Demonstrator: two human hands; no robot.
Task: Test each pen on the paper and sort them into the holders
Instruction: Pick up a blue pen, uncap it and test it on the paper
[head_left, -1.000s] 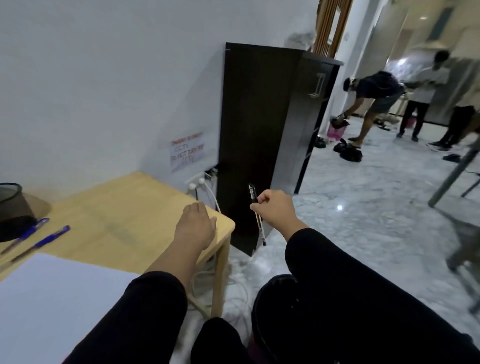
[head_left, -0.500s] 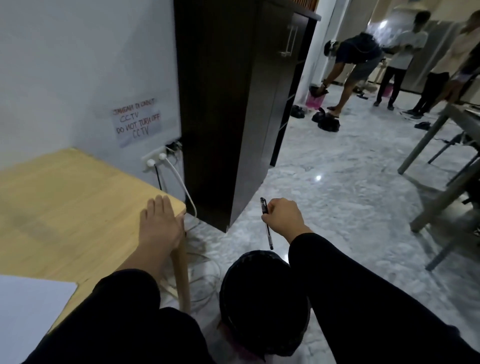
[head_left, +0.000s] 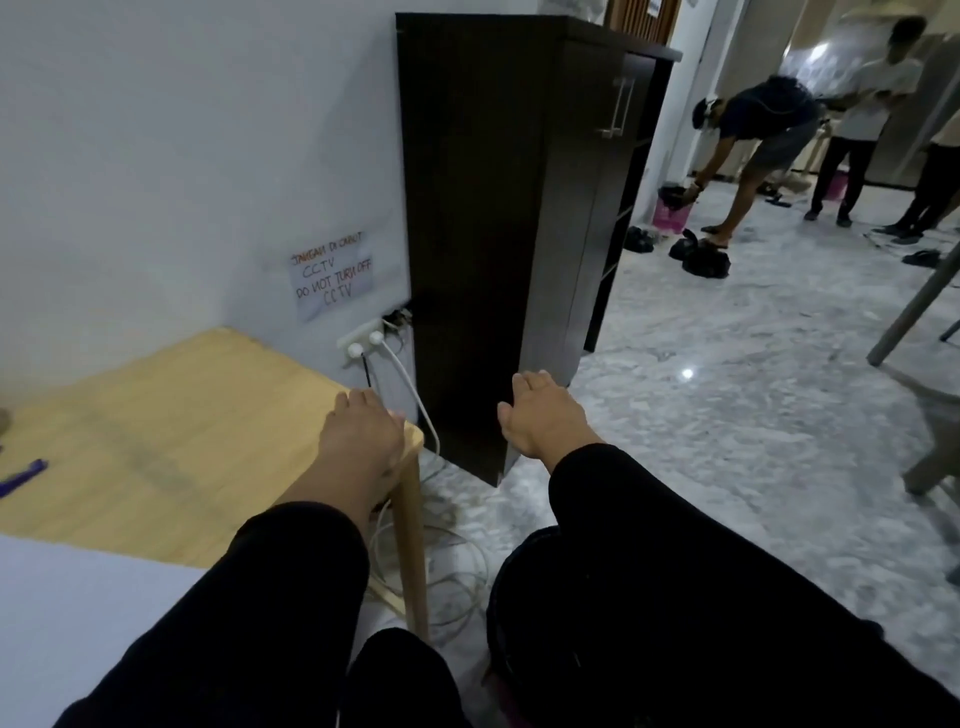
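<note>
My left hand (head_left: 363, 441) lies flat, palm down, on the right corner of the light wooden table (head_left: 171, 415). My right hand (head_left: 543, 415) hangs in the air to the right of the table, fingers spread, with nothing in it. Below my right arm stands a black bin (head_left: 519, 597) on the floor, mostly hidden by my sleeve. A white sheet of paper (head_left: 78, 623) covers the table's near left part. The tip of a blue pen (head_left: 23, 475) shows at the left edge. No black pen is visible.
A tall dark cabinet (head_left: 493, 234) stands against the wall just beyond my hands. White cables (head_left: 415, 415) run from a wall socket down past the table leg. Several people stand at the far right on the marble floor. A grey table leg (head_left: 914, 306) slants at the right.
My right hand held a black pen over the bin; now it is open and the pen is gone from view. The view swung back up and left. My left hand stayed on the corner.
</note>
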